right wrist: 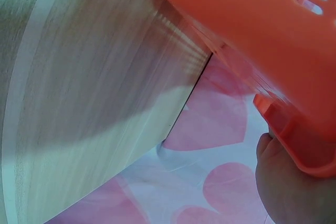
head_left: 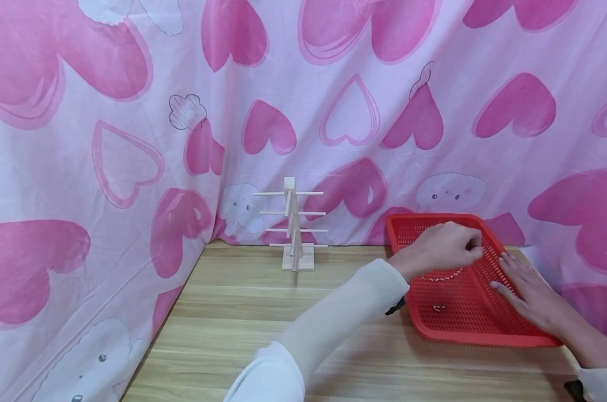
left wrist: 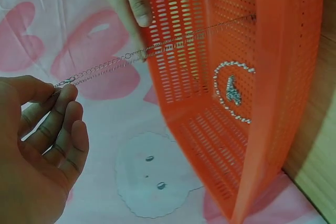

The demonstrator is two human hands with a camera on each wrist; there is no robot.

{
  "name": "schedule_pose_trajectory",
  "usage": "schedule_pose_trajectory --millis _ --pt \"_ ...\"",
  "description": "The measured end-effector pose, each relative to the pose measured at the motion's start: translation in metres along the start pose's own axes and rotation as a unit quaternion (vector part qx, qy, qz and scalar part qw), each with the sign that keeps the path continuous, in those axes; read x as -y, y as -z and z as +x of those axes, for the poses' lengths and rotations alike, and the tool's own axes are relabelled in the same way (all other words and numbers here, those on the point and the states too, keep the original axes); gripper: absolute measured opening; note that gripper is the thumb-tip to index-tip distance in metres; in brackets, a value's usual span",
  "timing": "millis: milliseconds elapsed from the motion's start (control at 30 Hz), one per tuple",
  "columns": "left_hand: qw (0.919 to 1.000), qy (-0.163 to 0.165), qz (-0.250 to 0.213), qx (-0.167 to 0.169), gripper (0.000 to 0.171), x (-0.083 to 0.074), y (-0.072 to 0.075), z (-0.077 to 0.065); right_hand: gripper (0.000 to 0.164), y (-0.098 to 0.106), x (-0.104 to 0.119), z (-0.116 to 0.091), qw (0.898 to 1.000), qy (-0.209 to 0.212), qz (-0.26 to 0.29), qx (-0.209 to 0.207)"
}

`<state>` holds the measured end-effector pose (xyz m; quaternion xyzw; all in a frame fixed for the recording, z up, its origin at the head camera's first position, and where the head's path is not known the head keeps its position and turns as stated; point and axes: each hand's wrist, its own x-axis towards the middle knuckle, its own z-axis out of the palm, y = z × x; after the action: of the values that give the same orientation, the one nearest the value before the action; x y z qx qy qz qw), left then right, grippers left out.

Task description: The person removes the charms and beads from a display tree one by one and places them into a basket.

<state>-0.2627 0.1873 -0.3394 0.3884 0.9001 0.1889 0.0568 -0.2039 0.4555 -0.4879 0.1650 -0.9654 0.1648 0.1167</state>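
Note:
Over the red basket (head_left: 476, 338), my left hand (head_left: 441, 247) pinches one end of a thin silver chain necklace (left wrist: 100, 70) between thumb and fingertips. In the left wrist view the chain stretches from those fingers across the basket's rim to its inside. My right hand (head_left: 526, 290) rests on the basket's right rim, thumb apart from the extended fingers; in the right wrist view part of this hand (right wrist: 294, 192) shows beside the rim. Inside the basket lie a string of pale beads (left wrist: 217, 90) and a small silvery cluster (left wrist: 232, 92).
A wooden stand (head_left: 290, 223) with several thin pegs on both sides stands at the back of the wood-grain table (head_left: 233, 312), left of the basket. Pink heart-patterned cloth (head_left: 303, 123) hangs behind and to the left.

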Motion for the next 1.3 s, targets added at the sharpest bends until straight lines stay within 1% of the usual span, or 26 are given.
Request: schedule_pose_trajectory --millis 167,300,433,533,667,800,933,1067,1167,1300 --pt "0.9997 -0.002 0.014 0.021 0.008 0.003 -0.009 0.003 0.075 0.0 0.001 0.001 1.0 -0.011 0.005 0.008" --pt "0.999 0.003 0.023 0.039 0.005 0.005 -0.018 0.004 0.076 0.001 0.0 0.0 1.0 -0.012 0.006 0.007" --pt "0.9981 0.009 0.036 0.05 0.004 0.01 -0.028 0.003 0.075 0.001 -0.001 0.0 1.0 -0.009 0.004 0.005" --pt "0.9976 0.012 0.037 0.057 0.006 0.015 -0.036 0.002 0.074 0.0 -0.001 -0.001 1.0 -0.004 0.002 0.004" --pt "0.9973 0.018 0.031 0.064 0.011 0.021 -0.046 0.001 0.072 -0.001 -0.001 0.0 1.0 0.002 -0.001 -0.001" --pt "0.9967 0.024 0.026 0.073 0.01 0.025 -0.052 0.0 0.072 0.0 -0.002 0.0 1.0 0.005 -0.003 -0.005" --pt "0.9958 0.023 0.034 0.082 0.012 0.028 -0.06 0.001 0.072 0.0 0.0 0.001 1.0 0.002 -0.002 -0.004" --pt "0.9957 0.026 0.026 0.085 0.013 0.031 -0.07 -0.001 0.072 0.0 0.0 0.001 1.0 -0.002 -0.005 -0.002" --pt "0.9955 0.032 0.022 0.087 0.012 0.033 -0.076 -0.003 0.072 -0.001 -0.001 0.001 1.0 0.003 -0.005 -0.007" --pt "0.9946 0.029 0.039 0.092 0.012 0.034 -0.084 -0.004 0.072 -0.001 -0.002 0.0 1.0 0.008 -0.003 -0.013"
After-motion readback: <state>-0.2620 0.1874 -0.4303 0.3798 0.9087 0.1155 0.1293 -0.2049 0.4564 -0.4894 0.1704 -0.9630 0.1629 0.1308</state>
